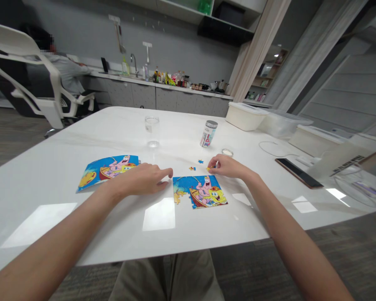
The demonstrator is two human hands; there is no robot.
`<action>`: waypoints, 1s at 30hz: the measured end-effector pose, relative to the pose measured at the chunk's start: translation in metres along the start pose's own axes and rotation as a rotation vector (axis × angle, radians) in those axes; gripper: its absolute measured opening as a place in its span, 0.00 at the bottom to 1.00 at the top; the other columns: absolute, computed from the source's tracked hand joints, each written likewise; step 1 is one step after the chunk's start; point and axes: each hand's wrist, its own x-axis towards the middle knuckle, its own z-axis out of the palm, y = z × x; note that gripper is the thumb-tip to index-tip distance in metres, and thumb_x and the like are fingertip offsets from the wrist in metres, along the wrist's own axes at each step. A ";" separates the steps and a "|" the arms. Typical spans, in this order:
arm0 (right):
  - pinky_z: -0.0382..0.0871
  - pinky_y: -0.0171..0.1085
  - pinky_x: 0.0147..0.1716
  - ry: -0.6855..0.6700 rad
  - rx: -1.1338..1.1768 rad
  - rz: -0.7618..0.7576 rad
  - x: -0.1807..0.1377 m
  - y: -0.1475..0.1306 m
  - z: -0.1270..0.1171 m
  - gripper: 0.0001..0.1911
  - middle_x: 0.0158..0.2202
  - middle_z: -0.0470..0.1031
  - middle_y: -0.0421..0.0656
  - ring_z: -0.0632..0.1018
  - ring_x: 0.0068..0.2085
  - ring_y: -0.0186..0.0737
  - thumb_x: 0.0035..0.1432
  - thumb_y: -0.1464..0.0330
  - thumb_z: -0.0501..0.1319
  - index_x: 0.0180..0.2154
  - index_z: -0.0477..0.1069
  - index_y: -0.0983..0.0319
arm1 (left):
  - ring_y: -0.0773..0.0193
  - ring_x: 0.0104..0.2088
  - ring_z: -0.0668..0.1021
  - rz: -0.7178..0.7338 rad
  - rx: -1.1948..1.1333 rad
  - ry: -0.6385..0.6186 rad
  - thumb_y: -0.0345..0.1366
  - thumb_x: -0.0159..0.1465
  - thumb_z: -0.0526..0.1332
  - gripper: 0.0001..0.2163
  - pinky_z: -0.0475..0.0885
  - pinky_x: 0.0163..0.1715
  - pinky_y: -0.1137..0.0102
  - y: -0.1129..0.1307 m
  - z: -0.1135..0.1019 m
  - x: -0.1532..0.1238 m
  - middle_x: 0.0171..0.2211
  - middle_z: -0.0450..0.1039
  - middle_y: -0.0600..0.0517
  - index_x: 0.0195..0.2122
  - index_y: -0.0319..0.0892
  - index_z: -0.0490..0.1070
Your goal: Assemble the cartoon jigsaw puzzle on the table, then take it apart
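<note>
A partly assembled jigsaw puzzle with cartoon figures in a boat lies on the white table, with a gap at its lower left. My left hand rests at the puzzle's upper left corner, thumb and index finger apart, holding nothing. Under and beyond that wrist is a picture sheet of the same scene, partly covered. Beyond the puzzle's upper right edge, my right hand pinches a yellowish puzzle piece at the tabletop. Two loose pieces lie nearby: a blue one and a red-and-blue one.
Farther back stand a clear jar and a printed can, with a ring-shaped lid beside it. Storage boxes, a dark flat device and a laptop occupy the right. A person sits at the far left.
</note>
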 end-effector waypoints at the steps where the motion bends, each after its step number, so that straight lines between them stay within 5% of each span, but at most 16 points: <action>1: 0.68 0.35 0.36 -0.017 0.004 0.003 0.000 0.000 0.000 0.08 0.38 0.77 0.46 0.76 0.36 0.39 0.53 0.68 0.64 0.36 0.77 0.62 | 0.57 0.28 0.77 0.003 -0.005 -0.003 0.40 0.67 0.48 0.15 0.65 0.28 0.68 0.000 0.000 0.000 0.27 0.75 0.47 0.49 0.46 0.70; 17: 0.68 0.35 0.35 -0.020 0.101 -0.008 -0.001 -0.005 0.001 0.05 0.36 0.78 0.45 0.76 0.36 0.38 0.53 0.73 0.62 0.35 0.72 0.63 | 0.57 0.27 0.76 0.015 0.021 -0.004 0.40 0.68 0.48 0.15 0.64 0.27 0.67 0.000 0.000 0.000 0.27 0.75 0.47 0.50 0.46 0.69; 24: 0.70 0.35 0.37 -0.080 0.348 -0.148 -0.001 -0.016 0.000 0.11 0.37 0.78 0.44 0.76 0.36 0.36 0.55 0.72 0.61 0.42 0.73 0.62 | 0.58 0.27 0.76 0.007 0.019 0.003 0.40 0.68 0.48 0.15 0.64 0.27 0.68 -0.002 0.002 0.001 0.25 0.74 0.48 0.50 0.46 0.69; 30: 0.71 0.34 0.34 -0.158 0.665 -0.078 -0.003 -0.027 0.003 0.05 0.33 0.79 0.43 0.77 0.33 0.35 0.53 0.70 0.64 0.35 0.74 0.63 | 0.60 0.25 0.75 0.007 0.020 0.003 0.39 0.67 0.49 0.14 0.62 0.25 0.69 -0.003 0.004 0.002 0.25 0.73 0.49 0.49 0.47 0.70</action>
